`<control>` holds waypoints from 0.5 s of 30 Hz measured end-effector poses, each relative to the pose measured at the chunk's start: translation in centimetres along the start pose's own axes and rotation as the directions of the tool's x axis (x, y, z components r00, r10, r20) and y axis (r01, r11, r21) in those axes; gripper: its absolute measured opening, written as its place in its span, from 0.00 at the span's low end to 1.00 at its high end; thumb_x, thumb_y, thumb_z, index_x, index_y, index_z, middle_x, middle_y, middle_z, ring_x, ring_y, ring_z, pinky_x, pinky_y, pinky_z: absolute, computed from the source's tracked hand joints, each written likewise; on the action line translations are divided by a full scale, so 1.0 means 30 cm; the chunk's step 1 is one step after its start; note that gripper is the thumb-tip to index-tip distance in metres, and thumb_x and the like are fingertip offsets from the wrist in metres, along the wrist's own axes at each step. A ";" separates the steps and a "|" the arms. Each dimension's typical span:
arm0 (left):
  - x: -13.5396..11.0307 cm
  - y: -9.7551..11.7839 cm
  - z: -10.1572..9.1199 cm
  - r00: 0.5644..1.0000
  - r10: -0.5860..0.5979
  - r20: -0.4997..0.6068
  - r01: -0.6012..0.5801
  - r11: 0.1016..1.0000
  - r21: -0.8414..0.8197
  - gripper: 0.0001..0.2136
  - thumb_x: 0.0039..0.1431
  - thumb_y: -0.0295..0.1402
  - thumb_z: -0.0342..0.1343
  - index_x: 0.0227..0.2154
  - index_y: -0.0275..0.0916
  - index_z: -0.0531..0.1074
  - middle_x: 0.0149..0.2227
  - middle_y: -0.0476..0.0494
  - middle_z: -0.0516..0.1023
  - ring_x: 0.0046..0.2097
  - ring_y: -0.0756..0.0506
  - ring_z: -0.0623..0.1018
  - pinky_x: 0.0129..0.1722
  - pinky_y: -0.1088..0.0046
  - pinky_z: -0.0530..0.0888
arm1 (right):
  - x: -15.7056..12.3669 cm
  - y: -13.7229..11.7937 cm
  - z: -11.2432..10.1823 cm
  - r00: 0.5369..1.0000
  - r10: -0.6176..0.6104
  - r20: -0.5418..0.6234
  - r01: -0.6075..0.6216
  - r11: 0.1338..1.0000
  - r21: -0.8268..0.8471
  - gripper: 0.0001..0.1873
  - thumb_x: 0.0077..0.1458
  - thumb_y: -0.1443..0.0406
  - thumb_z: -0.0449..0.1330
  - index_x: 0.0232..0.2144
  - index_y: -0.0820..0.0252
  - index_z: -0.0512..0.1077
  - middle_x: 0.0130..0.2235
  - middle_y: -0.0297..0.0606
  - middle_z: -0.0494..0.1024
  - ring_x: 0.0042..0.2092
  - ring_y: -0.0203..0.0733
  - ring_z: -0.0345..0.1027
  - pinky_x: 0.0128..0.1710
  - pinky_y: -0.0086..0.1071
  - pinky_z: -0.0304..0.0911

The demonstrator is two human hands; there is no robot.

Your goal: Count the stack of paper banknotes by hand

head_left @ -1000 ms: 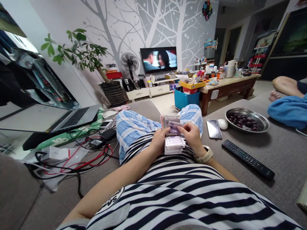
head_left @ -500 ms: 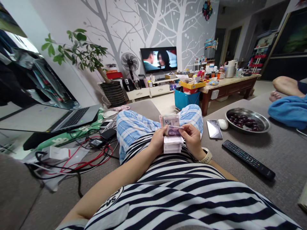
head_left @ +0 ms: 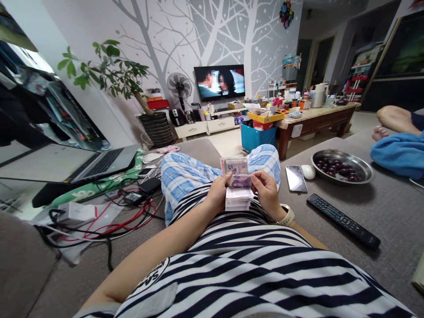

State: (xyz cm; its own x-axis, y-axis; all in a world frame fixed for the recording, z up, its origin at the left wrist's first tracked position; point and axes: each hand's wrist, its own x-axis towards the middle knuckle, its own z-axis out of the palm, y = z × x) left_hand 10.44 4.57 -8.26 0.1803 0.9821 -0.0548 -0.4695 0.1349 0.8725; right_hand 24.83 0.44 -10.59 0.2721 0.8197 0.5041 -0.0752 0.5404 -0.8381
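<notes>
A stack of banknotes (head_left: 236,166) is held over my lap, purple notes on top and a figure 5 showing on the upper one. My left hand (head_left: 218,191) is closed round the stack's left side, its thumb lying across the notes. At the right edge, my right hand (head_left: 265,191) pinches the side of a purple banknote (head_left: 240,180) between thumb and fingertips. Below that note, the lower ends of several banknotes (head_left: 237,199) fan out toward my striped shirt.
On the sofa to my right are a phone (head_left: 296,179), a white mouse (head_left: 308,172), a metal bowl (head_left: 363,176) of dark round fruit and a remote control (head_left: 342,221). Tangled cables (head_left: 99,227) and a laptop (head_left: 109,164) lie left. Another person's leg (head_left: 395,118) rests at far right.
My right hand has shifted slightly right, and the pinched purple note lies flatter, showing more of its face. My left hand keeps its grip on the stack.
</notes>
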 end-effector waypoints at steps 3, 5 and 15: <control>0.005 -0.001 -0.002 1.000 -0.022 0.000 0.022 1.000 -0.003 0.11 0.53 0.33 0.65 0.38 0.32 0.81 0.31 0.38 0.86 0.44 0.33 0.86 0.49 0.56 0.82 | 0.002 -0.002 -0.001 1.000 0.002 0.005 -0.002 1.000 0.029 0.20 0.57 0.45 0.63 0.29 0.55 0.72 0.20 0.28 0.65 0.22 0.36 0.57 0.22 0.32 0.55; 0.006 0.000 -0.002 1.000 -0.030 0.007 0.030 1.000 -0.009 0.11 0.54 0.34 0.65 0.38 0.32 0.81 0.30 0.38 0.86 0.43 0.33 0.86 0.48 0.56 0.82 | 0.002 -0.002 0.001 1.000 0.004 0.009 -0.004 0.999 0.042 0.21 0.57 0.45 0.63 0.28 0.55 0.72 0.19 0.27 0.65 0.21 0.35 0.56 0.22 0.31 0.54; -0.015 0.018 0.001 0.999 -0.026 0.036 0.024 0.999 0.045 0.12 0.57 0.35 0.65 0.39 0.31 0.80 0.33 0.38 0.86 0.42 0.37 0.85 0.47 0.62 0.80 | -0.005 -0.246 -0.057 0.880 -0.400 0.254 0.402 0.914 0.047 0.18 0.66 0.48 0.58 0.36 0.52 0.81 0.30 0.38 0.81 0.30 0.43 0.71 0.30 0.38 0.66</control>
State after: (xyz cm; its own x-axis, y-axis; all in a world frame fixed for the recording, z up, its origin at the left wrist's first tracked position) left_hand 10.14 4.20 -7.73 0.2234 0.9729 -0.0597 -0.4253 0.1524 0.8922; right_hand 26.99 -4.00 -4.82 0.0255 0.5537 0.8323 -0.0042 0.8326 -0.5538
